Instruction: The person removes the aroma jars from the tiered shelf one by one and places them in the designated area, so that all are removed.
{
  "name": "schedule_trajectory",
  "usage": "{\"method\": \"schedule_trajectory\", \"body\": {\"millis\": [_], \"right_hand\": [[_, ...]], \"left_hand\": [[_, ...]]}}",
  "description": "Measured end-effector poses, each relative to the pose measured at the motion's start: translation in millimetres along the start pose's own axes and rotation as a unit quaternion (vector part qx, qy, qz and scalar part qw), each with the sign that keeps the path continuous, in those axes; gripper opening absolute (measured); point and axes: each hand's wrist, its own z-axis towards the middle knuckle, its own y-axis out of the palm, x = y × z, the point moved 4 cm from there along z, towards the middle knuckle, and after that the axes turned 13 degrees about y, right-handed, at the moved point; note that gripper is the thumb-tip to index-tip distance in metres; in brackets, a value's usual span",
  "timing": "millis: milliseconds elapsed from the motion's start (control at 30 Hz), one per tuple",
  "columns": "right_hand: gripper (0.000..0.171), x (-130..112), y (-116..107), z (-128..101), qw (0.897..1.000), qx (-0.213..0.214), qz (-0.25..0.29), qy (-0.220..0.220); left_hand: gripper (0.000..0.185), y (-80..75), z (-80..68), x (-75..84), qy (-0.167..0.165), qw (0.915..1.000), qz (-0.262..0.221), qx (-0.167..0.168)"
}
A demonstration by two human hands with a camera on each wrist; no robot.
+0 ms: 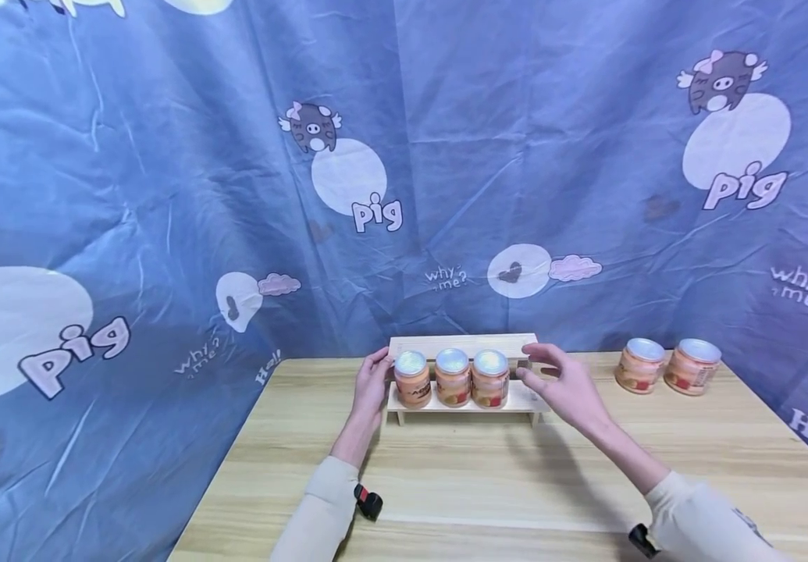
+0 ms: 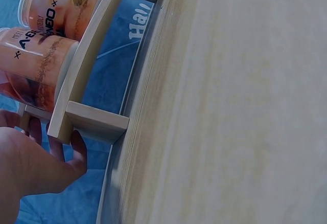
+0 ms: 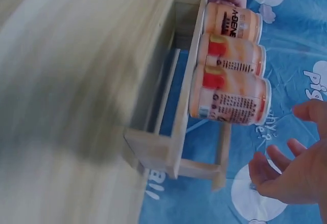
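Over the table (image 1: 446, 484), the right hand (image 1: 572, 390) is spread, holding nothing, by the rack (image 1: 463, 343); a sweep could knock the rightmost can (image 1: 490, 381). The left hand (image 1: 371, 384) pinches the rack's left end, so a tug might topple the three cans (image 1: 453, 381) on its lower step (image 1: 526, 400). Two more cans (image 1: 692, 368) stand well apart, farther right.

The cans (image 1: 453, 382) are orange with black lettering and red patches, under silvery lids (image 1: 452, 360). The two-tier wooden rack (image 1: 463, 343) is pale cream; the tabletop (image 1: 446, 468) is straw-coloured with streaky grain. The blue curtain (image 1: 460, 187) is printed with white discs (image 1: 748, 136), grey winged pigs (image 1: 721, 83), pink clouds (image 1: 575, 268) and white lettering (image 1: 377, 215). The sleeves (image 1: 319, 499) are off-white.
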Motion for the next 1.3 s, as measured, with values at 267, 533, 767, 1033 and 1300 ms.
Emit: {"method": "schedule_trajectory", "body": {"millis": [267,533,767,1033,1300], "right_hand": [[0.064,19.1,32.3,-1.3,0.999,-0.028,0.033,0.019],[0.073,30.0,56.5,3.6,0.997,-0.034,0.037,0.061],[0.076,28.3,68.2,7.6,0.997,-0.015,0.022,0.075],[0.073,36.4,69.5,8.5,0.994,0.005,0.057,0.097],[0.074,33.7,67.2,9.6,0.993,-0.005,0.064,0.100]], "left_hand": [[0.041,1.7,-0.7,-0.4,0.010,0.9999,-0.007,0.004],[0.043,3.2,-2.3,-1.5,0.001,1.0000,-0.003,-0.003],[0.043,3.7,-2.0,8.8,-0.004,0.9998,-0.007,-0.018],[0.042,2.8,-1.6,-2.9,0.004,1.0000,0.001,0.005],[0.041,0.6,0.0,-1.7,0.007,1.0000,-0.004,0.002]]}}
